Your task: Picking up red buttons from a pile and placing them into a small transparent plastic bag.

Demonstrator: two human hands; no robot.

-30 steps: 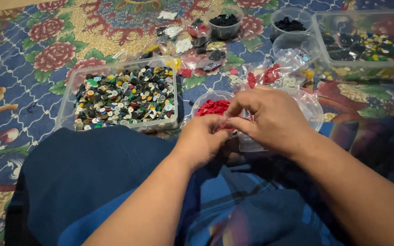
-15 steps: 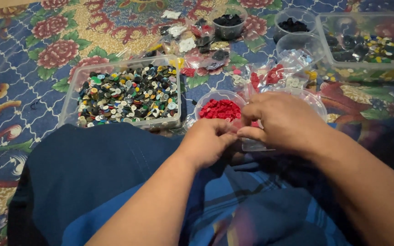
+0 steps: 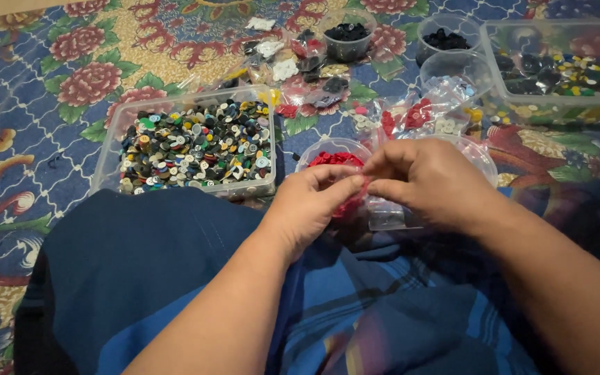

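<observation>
A small clear bag [image 3: 390,212] lies pinched between both hands, just over a round tub of red buttons [image 3: 335,158] on the carpet. The left hand [image 3: 310,205] and right hand [image 3: 428,184] meet fingertip to fingertip, each grip closed on the bag (what is inside is hidden). Left of them stands a rectangular bin of mixed buttons [image 3: 192,142], its near edge touching the blue-clad knee [image 3: 147,257]; patterned carpet [image 3: 29,139] lies open further left.

"What is on the floor?"

"A big rug [image 3: 71,90] with red flowers and blue lines. A clear box [image 3: 109,156] full of mixed buttons sits on it."

"And farther back?"

"Two round tubs of black buttons, one [image 3: 347,50] in the middle and one [image 3: 446,31] to its right. Small bags [image 3: 279,59] lie near them. Another clear box [image 3: 508,83] stands at the right edge."
</observation>
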